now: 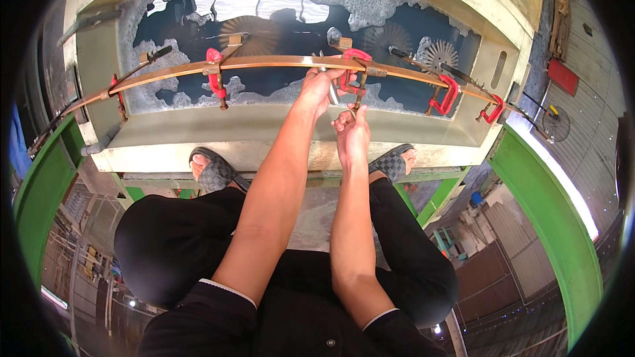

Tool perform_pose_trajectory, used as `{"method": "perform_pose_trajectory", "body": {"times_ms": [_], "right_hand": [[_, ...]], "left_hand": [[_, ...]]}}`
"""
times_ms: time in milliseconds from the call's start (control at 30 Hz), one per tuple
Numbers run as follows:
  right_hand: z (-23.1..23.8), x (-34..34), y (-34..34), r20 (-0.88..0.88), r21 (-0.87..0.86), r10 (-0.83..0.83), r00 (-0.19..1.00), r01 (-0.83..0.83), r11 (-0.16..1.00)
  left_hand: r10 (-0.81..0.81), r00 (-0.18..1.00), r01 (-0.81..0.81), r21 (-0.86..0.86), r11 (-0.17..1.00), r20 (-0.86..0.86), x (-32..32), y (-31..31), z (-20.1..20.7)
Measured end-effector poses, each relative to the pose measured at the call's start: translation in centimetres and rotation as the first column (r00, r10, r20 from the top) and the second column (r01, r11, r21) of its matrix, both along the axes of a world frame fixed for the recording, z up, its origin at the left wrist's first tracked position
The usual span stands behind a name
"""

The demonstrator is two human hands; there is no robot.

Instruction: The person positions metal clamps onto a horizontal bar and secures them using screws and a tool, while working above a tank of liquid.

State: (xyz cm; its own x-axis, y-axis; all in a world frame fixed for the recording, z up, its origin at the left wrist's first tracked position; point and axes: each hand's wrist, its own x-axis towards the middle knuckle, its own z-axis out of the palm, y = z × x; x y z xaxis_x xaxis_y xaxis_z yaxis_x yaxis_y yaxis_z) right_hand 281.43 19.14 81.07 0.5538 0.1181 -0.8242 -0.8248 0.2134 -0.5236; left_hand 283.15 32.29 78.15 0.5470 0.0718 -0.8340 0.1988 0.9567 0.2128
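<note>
A long copper bar (pixel 278 61) spans the liquid-filled tank, with several red C-clamps fixed along it. My left hand (pixel 319 89) is closed at the bar's middle, beside a red C-clamp (pixel 354 56). A narrow silver metal piece (pixel 333 87) runs along its fingers, which partly hide it. Just below, my right hand (pixel 352 133) pinches the lower end of that clamp's screw (pixel 359 96). Further left, another red clamp (pixel 215 73) hangs on the bar; one more red clamp (pixel 445 94) sits to the right.
The tank (pixel 278 125) holds dark liquid with pale foam (pixel 370 10). Toothed discs (pixel 442 56) show at and under its surface. My sandalled feet (pixel 218 168) rest by the near rim. Green beams (pixel 542 218) flank me, and a fan (pixel 555 122) stands at right.
</note>
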Motion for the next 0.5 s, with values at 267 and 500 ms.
{"method": "perform_pose_trajectory", "body": {"times_ms": [267,500], "right_hand": [[0.3,3.8,0.7,0.173,-0.374,0.353,0.92,-0.27,0.887],[0.6,2.2,1.1,0.217,-0.473,0.404,0.889,-0.266,0.84]], "left_hand": [[0.056,0.996,-0.055,-0.018,0.998,0.072,-0.3,-0.6,-1.3],[0.082,0.989,-0.08,-0.023,0.997,0.12,-0.2,-0.3,-0.5]]}}
